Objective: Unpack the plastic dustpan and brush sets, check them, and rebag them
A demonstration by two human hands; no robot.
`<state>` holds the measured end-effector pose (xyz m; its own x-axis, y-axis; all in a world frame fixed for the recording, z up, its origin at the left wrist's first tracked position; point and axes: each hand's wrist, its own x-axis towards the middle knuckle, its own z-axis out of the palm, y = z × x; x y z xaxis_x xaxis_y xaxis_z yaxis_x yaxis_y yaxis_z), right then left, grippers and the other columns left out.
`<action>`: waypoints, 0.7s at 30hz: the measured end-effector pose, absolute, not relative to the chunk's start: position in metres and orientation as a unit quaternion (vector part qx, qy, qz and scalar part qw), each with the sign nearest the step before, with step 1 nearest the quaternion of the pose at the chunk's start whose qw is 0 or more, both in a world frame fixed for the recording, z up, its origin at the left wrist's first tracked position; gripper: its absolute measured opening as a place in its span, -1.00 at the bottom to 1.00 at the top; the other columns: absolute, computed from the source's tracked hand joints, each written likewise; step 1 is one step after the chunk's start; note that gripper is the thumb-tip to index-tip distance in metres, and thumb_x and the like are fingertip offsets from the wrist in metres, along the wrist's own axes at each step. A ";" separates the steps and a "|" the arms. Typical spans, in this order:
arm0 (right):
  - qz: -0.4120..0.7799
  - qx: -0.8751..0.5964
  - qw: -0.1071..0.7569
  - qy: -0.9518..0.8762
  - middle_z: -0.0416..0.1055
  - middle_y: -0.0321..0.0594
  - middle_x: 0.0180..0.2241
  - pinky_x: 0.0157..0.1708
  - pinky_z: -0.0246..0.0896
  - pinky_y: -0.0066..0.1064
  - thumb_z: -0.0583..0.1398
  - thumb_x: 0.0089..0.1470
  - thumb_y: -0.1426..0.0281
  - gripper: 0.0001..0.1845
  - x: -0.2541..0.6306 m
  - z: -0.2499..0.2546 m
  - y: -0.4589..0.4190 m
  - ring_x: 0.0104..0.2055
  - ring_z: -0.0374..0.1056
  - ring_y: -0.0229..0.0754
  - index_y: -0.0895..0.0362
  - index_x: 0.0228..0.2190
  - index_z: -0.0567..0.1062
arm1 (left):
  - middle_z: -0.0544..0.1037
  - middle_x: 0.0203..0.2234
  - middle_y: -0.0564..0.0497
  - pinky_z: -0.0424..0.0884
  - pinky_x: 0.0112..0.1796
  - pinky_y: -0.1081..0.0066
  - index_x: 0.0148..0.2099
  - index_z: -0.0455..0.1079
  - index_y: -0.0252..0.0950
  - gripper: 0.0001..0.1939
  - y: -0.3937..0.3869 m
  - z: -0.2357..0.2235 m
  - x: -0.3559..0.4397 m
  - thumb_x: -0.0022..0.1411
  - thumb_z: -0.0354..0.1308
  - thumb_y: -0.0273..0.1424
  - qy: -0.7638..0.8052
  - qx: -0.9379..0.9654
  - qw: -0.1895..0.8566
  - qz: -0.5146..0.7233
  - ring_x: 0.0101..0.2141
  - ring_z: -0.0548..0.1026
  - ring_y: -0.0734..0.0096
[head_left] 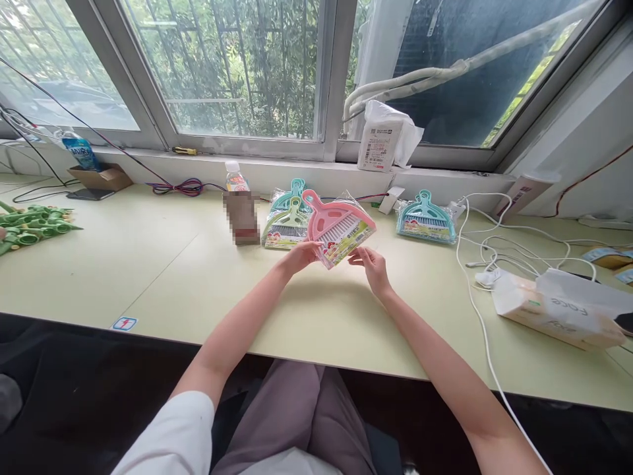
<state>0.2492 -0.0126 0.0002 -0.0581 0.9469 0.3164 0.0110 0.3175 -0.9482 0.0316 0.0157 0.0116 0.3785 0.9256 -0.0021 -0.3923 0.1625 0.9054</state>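
Note:
A pink dustpan and brush set (339, 227) in clear wrapping, with a printed card along its lower side, is held tilted above the table. My left hand (302, 256) grips its lower left corner, fingers closed on it. At the set's lower right edge is my right hand (370, 265), its fingers bent and thumb near the card; whether it pinches the wrapping is hard to make out. Behind the pink set stand a green dustpan set (291, 224) and a blue one (283, 199), partly covered. Another blue dustpan set (426, 219) stands farther right.
Left of the sets are a bottle (236, 177) and a blurred brown object (242, 218). White cables (487, 251) and a tissue pack (554, 307) lie to the right. Green items (37, 225) are piled at far left. The window sill (212, 152) bounds the back.

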 end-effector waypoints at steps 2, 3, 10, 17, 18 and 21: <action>0.505 -0.390 0.576 -0.511 0.47 -0.26 -0.36 -0.21 0.40 -0.27 0.28 -0.11 0.01 -0.54 0.250 -0.002 -0.007 -0.34 0.42 -0.22 0.09 -0.29 0.44 | 0.54 -0.07 -0.17 0.40 -0.12 0.26 0.10 0.35 -0.38 -0.56 0.015 0.012 0.030 0.14 0.14 -0.44 0.301 0.464 0.703 0.448 -0.16 0.53 0.20; 0.530 -0.383 0.584 -0.482 0.48 -0.27 -0.34 -0.17 0.40 -0.27 0.34 -0.17 0.07 -0.52 0.251 -0.003 -0.005 -0.30 0.43 -0.22 0.08 -0.26 0.42 | 0.52 -0.05 -0.17 0.40 -0.12 0.25 0.11 0.34 -0.35 -0.53 0.014 0.012 0.030 0.13 0.17 -0.42 0.297 0.476 0.702 0.438 -0.14 0.52 0.18; 0.565 -0.384 0.608 -0.403 0.54 -0.29 -0.32 -0.11 0.42 -0.26 0.46 -0.39 0.26 -0.47 0.261 -0.010 0.003 -0.24 0.47 -0.19 0.07 -0.33 0.40 | 0.53 -0.08 -0.16 0.43 -0.15 0.26 0.10 0.36 -0.29 -0.49 0.017 0.014 0.030 0.26 0.01 -0.06 0.306 0.512 0.698 0.395 -0.14 0.51 0.20; 0.568 -0.397 0.597 -0.404 0.57 -0.20 -0.31 -0.20 0.47 -0.28 0.46 -0.38 0.32 -0.53 0.272 -0.001 0.004 -0.27 0.50 -0.14 0.14 -0.33 0.53 | 0.55 -0.12 -0.17 0.46 -0.12 0.25 0.05 0.36 -0.33 -0.59 0.047 -0.002 0.012 0.32 -0.02 -0.16 0.377 0.393 0.630 0.554 -0.18 0.54 0.31; 0.565 -0.400 0.602 -0.399 0.57 -0.20 -0.33 -0.22 0.48 -0.28 0.46 -0.39 0.35 -0.55 0.275 0.001 0.005 -0.29 0.50 -0.13 0.14 -0.35 0.54 | 0.53 -0.09 -0.17 0.46 -0.10 0.27 0.07 0.34 -0.33 -0.59 0.050 -0.001 0.006 0.34 -0.05 -0.17 0.375 0.385 0.614 0.578 -0.14 0.53 0.32; 0.548 -0.405 0.630 -0.372 0.57 -0.22 -0.36 -0.25 0.50 -0.30 0.45 -0.38 0.42 -0.61 0.286 0.001 0.010 -0.32 0.50 -0.14 0.13 -0.38 0.54 | 0.47 0.02 -0.14 0.44 -0.06 0.35 0.15 0.25 -0.30 -0.56 0.054 0.009 -0.012 0.38 -0.14 -0.17 0.358 0.378 0.564 0.641 -0.03 0.47 0.38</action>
